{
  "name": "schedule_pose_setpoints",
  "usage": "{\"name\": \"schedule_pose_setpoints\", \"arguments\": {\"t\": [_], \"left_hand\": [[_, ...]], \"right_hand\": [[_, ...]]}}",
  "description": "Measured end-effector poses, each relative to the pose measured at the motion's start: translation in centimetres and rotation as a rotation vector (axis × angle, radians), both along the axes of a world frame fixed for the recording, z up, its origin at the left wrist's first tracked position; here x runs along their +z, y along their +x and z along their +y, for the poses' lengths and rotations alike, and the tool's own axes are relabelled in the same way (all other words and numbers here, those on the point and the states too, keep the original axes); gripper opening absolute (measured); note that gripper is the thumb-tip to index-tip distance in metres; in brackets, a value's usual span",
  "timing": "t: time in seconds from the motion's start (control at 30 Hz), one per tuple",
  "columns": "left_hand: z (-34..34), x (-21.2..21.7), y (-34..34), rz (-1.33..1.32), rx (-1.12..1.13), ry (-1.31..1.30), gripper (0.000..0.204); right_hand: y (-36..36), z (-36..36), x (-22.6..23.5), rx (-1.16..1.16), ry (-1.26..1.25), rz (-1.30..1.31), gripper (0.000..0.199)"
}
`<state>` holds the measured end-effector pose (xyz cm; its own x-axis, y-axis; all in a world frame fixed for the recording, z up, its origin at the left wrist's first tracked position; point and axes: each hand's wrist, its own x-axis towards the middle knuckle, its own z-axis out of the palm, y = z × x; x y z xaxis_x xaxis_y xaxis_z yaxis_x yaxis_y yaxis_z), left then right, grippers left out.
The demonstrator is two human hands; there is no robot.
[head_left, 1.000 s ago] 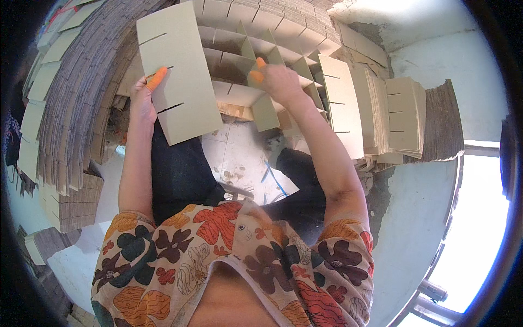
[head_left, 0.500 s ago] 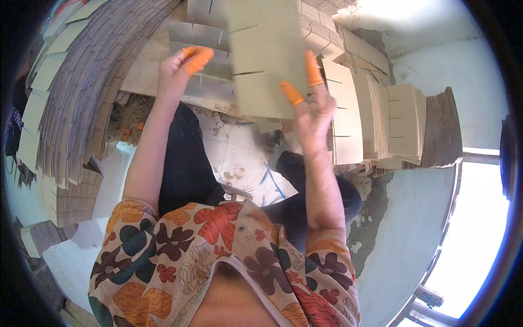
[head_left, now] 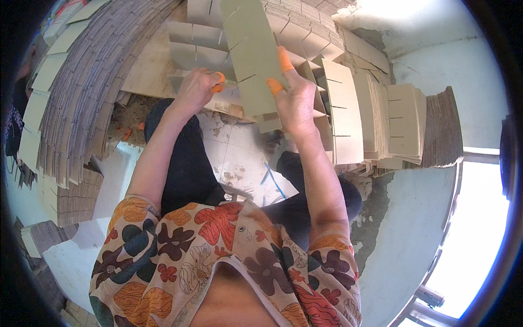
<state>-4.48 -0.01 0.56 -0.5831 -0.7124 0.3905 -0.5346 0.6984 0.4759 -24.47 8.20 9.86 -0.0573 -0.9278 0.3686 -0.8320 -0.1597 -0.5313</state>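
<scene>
Slotted cardboard strip [head_left: 251,60] had swung upright since half a second before, now at 12 o'clock above the lap. Right hand [head_left: 294,98] gripped its right edge, orange finger cots on. Left hand [head_left: 197,87] had dropped off it, curled loosely on the half-built cardboard grid [head_left: 199,46]. Stacked strips [head_left: 403,120] lay at 2 o'clock; further stacks [head_left: 65,98] at 9 o'clock.

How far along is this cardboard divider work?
Done: several slotted strips already stand interlocked in a partial grid. In hand: the right hand holds a slotted cardboard strip above it; the left hand rests on the grid. Left: big stacks of strips remain.
</scene>
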Motion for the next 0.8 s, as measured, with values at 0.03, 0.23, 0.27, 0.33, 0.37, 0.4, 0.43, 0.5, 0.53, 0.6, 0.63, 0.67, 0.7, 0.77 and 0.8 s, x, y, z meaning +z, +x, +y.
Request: {"name": "schedule_pose_setpoints", "arguments": {"t": [0.03,0.23,0.27,0.33,0.37,0.4,0.43,0.5,0.53,0.6,0.63,0.67,0.7,0.77,0.8], "left_hand": [[0.0,-0.3,0.0,0.002,0.01,0.002,0.013],[-0.5,-1.4,-0.1,0.074,-0.01,0.008,0.013],[-0.6,-1.5,-0.2,0.079,-0.003,0.013,0.013],[-0.5,-1.5,-0.2,0.084,0.016,0.022,0.013],[-0.7,-1.6,-0.2,0.093,0.003,0.002,0.014],[-0.9,-1.8,-0.3,0.104,-0.012,-0.017,0.015],[-1.0,-2.0,-0.4,0.115,-0.026,-0.036,0.016],[-0.7,-1.8,-0.5,0.073,0.03,-0.019,0.016],[-0.6,-1.6,-0.4,0.05,0.062,-0.012,0.016],[-0.8,-2.0,-0.3,0.077,0.025,-0.003,0.016],[-0.9,-2.1,-0.3,0.092,0.005,0.002,0.015],[-0.9,-2.2,-0.3,0.094,0.017,0.012,0.015],[-0.6,-1.6,-0.4,0.094,0.029,0.026,0.015],[-0.5,-1.6,-0.3,0.092,0.033,0.021,0.016],[-0.7,-1.8,-0.3,0.092,0.027,0.0,0.016]], "right_hand": [[0.2,-0.1,0.2,-0.003,0.029,-0.015,0.06],[0.5,-0.4,1.4,-0.031,0.083,-0.048,0.057],[0.5,-0.4,1.2,-0.007,0.04,-0.054,0.057],[0.7,-0.5,0.5,0.007,0.028,-0.038,0.053],[0.6,-0.8,-0.2,-0.007,0.06,-0.015,0.051],[0.5,-1.0,-0.5,-0.021,0.093,0.011,0.048],[0.4,-1.0,-0.7,-0.019,0.064,0.031,0.046],[0.5,-1.1,-0.8,-0.008,0.0,0.071,0.041],[0.8,-1.0,-0.7,-0.019,0.001,0.059,0.04],[1.5,-0.5,-0.5,-0.045,0.001,0.039,0.037],[1.5,-0.6,-0.6,-0.04,-0.002,0.028,0.037],[1.4,-0.7,-1.0,-0.035,-0.006,0.016,0.036],[1.4,-0.7,-1.1,-0.031,-0.007,0.002,0.036],[1.7,-0.4,-0.8,-0.052,-0.036,-0.029,0.038],[1.9,-0.3,-0.6,-0.062,-0.054,-0.043,0.039]]}}
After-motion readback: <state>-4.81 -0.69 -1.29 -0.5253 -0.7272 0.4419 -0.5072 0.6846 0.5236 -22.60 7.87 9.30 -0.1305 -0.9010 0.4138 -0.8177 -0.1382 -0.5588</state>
